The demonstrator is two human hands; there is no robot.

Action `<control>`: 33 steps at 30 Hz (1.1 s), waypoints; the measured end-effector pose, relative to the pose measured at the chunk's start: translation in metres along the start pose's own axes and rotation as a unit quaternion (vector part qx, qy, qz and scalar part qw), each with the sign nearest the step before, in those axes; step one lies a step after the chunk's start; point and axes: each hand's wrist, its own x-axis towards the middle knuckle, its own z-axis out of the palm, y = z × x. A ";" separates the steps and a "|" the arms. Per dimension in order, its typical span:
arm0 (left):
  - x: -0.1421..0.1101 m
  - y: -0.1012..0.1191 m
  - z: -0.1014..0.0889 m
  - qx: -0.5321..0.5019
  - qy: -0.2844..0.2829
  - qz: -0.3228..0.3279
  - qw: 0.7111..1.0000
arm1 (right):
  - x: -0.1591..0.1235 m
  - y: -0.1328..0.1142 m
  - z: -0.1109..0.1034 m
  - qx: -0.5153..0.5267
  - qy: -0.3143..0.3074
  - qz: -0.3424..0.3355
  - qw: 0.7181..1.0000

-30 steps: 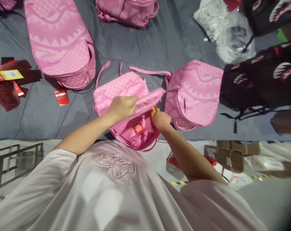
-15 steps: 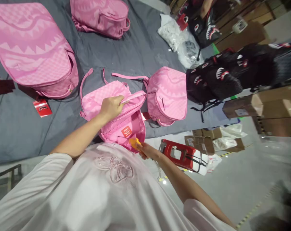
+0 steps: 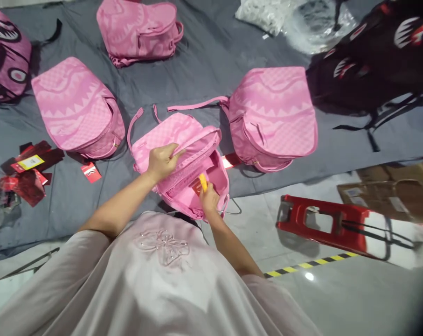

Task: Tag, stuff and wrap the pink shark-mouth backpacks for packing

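A small pink backpack (image 3: pixel 178 135) lies open on the grey cloth (image 3: pixel 197 60) right in front of me. My left hand (image 3: pixel 162 161) is closed on its pink front flap (image 3: pixel 200 142) and lifts it up. My right hand (image 3: pixel 209 199) grips a small yellow tool (image 3: pixel 203 181) and holds it at the open pocket, right over the red label inside. A loose pink strap (image 3: pixel 193 105) runs from the backpack toward the bag on the right.
Other pink backpacks lie at left (image 3: pixel 76 107), back (image 3: pixel 139 28) and right (image 3: pixel 274 116). Black shark-print bags (image 3: pixel 372 60) pile at the far right. Red tags (image 3: pixel 25 172) lie at left. A red stool (image 3: pixel 323 224) and cardboard (image 3: pixel 389 196) are on the floor.
My right hand brought the yellow tool from below the bag's edge back up into the open pocket. My left hand kept the flap raised. The view swung left.
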 end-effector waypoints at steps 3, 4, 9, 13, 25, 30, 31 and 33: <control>0.003 0.000 0.001 0.008 -0.021 0.035 0.999 | -0.003 0.001 0.003 0.032 -0.001 0.000 0.999; 0.005 0.002 0.002 0.014 -0.031 0.053 0.998 | -0.004 0.002 0.003 0.041 -0.005 -0.023 0.999; 0.015 0.010 0.008 0.036 -0.042 0.072 0.996 | -0.002 0.010 -0.006 0.049 -0.004 -0.005 0.999; 0.021 0.008 0.006 0.050 -0.046 0.074 0.995 | -0.009 0.006 -0.003 0.050 -0.021 -0.028 0.998; 0.036 -0.009 0.002 0.080 -0.022 0.025 0.996 | -0.030 0.014 -0.039 -0.013 -0.086 -0.066 0.994; 0.038 -0.015 0.002 0.052 -0.026 0.003 0.998 | -0.072 0.030 -0.067 -0.063 -0.105 -0.100 0.987; 0.038 -0.016 0.002 0.046 -0.023 0.003 0.999 | -0.078 0.034 -0.070 -0.071 -0.101 -0.100 0.987; 0.038 -0.016 0.001 0.036 -0.020 0.010 0.999 | -0.087 0.043 -0.072 -0.077 -0.090 -0.104 0.988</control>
